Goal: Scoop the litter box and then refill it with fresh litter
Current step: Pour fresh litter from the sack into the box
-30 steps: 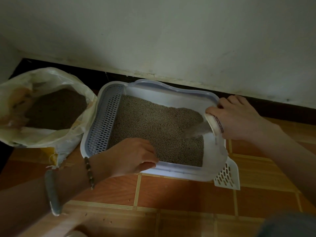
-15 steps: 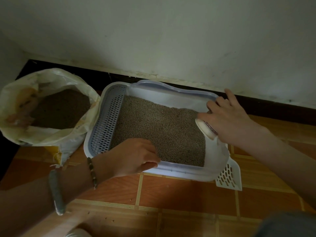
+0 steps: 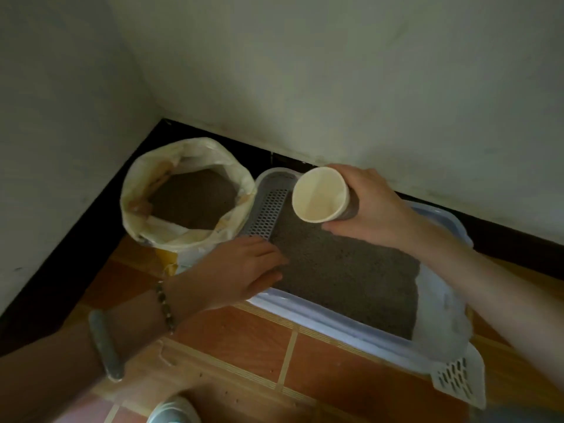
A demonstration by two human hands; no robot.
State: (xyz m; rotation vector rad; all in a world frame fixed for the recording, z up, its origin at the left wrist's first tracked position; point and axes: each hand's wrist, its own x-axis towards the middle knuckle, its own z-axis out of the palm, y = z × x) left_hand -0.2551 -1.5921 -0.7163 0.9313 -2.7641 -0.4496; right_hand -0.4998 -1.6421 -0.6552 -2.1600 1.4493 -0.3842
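Observation:
A white litter box (image 3: 332,322) lies on the tiled floor against the wall, filled with grey-brown litter (image 3: 345,270); a perforated grille (image 3: 268,213) runs along its left end. My right hand (image 3: 372,209) holds an empty paper cup (image 3: 320,195) over the box's far left part, its mouth turned toward me. My left hand (image 3: 241,270) grips the box's near rim at the left corner, fingers curled over the edge. An open white sack (image 3: 183,206) of dark litter stands just left of the box. A white slotted scoop (image 3: 457,380) pokes out under the box's near right corner.
Walls meet in a corner behind the sack, with a dark baseboard (image 3: 91,254) along both. Orange floor tiles (image 3: 250,346) stretch in front of the box. A light shoe (image 3: 174,412) shows at the bottom edge.
My right hand lifted the cup from the box's right side and carried it left, now empty and facing me. The view swung left and up. My left hand stays on the rim.

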